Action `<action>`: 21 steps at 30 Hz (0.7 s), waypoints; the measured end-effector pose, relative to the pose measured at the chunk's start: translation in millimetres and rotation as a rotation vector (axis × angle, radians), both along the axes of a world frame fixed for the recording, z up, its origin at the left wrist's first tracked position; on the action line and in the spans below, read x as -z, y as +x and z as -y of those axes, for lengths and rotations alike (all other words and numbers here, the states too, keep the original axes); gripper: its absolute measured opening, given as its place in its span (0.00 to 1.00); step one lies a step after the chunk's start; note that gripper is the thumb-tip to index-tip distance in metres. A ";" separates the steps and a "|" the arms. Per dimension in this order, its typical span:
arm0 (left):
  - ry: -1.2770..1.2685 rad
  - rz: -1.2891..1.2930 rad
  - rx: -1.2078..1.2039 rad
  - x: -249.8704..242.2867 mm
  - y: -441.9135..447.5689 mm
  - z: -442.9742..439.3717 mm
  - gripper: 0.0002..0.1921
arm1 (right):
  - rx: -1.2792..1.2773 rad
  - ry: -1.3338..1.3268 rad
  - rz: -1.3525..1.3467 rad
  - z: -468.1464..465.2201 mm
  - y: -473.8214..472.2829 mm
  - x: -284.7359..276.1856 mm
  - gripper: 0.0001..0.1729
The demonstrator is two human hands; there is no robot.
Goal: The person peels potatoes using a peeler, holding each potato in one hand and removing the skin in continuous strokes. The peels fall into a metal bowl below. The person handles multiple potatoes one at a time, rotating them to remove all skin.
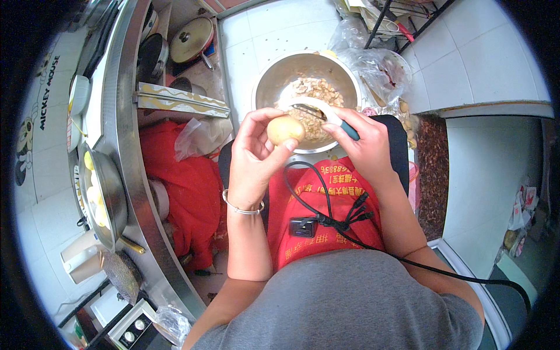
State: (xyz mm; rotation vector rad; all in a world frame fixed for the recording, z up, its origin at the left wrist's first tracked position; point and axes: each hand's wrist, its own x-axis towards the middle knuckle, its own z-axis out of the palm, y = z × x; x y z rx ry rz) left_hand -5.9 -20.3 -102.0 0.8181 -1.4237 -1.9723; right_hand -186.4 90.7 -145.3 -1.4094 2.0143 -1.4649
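Observation:
My left hand holds a pale yellow potato between thumb and fingers. In my right hand is a peeler with a white curved frame and a dark green handle end. Its blade sits just right of the potato, and a small gap shows between them. Both hands are over the near part of a stainless steel bowl on the floor. Brownish peelings cover much of the bowl's bottom, partly hidden behind the peeler and my hands.
A red cloth bearing writing covers my lap, with a black cable across it. To the left, a metal basin holding pale yellow pieces stands on the steel-edged counter. Plastic bags lie right of the bowl, beside a black rack.

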 end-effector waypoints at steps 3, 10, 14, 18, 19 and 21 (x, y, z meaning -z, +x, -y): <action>-0.175 0.027 0.061 -1.8 -4.6 -4.2 0.25 | 0.006 0.006 0.000 0.1 0.3 0.6 0.17; -0.818 0.402 0.186 -4.9 -10.8 -3.6 0.26 | -0.014 0.032 -0.020 2.3 1.7 -0.9 0.17; -0.909 0.518 0.197 -4.5 -11.5 -3.2 0.26 | -0.052 0.059 -0.058 0.0 0.1 -2.7 0.17; -0.914 0.541 0.181 -4.3 -9.6 -1.6 0.25 | -0.033 0.134 -0.135 0.9 -0.1 -1.5 0.17; -0.888 0.526 0.179 -4.1 -8.8 -0.9 0.25 | -0.029 0.130 -0.147 1.6 -0.6 -1.1 0.17; -0.913 0.542 0.256 -2.9 -7.3 0.4 0.25 | -0.034 0.138 -0.137 1.6 -0.3 -1.2 0.17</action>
